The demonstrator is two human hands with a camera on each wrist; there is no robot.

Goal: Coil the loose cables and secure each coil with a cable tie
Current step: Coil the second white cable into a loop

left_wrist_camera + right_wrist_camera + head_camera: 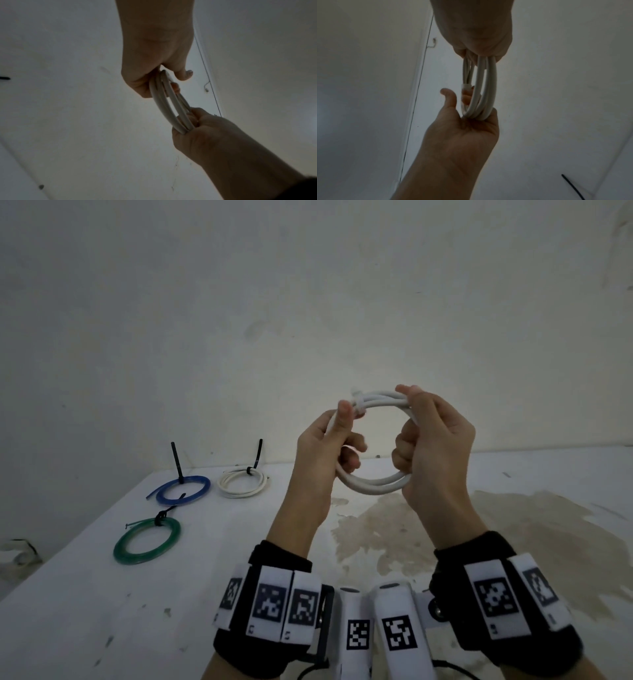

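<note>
White cable coil (371, 484) held upright in the air above table (205, 594), ring facing me, white tie (358, 402) at top left. My left hand (320, 446) curls round its left side, thumb up; my right hand (435, 446) grips the right side, fingers closed. Blue coil (183, 489), green coil (147, 541), second white coil (243, 482) lie tied at left.

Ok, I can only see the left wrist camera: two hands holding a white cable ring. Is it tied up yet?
Observer: The head view shows a white band round the held white coil, by the left hand; it looks like a tie.
Operator: Are there more cables?
Observer: Yes, three coils lie on the table: a blue coil, a green coil and a tied white coil.
Operator: Tied too?
Observer: Each has a black cable tie.
</note>
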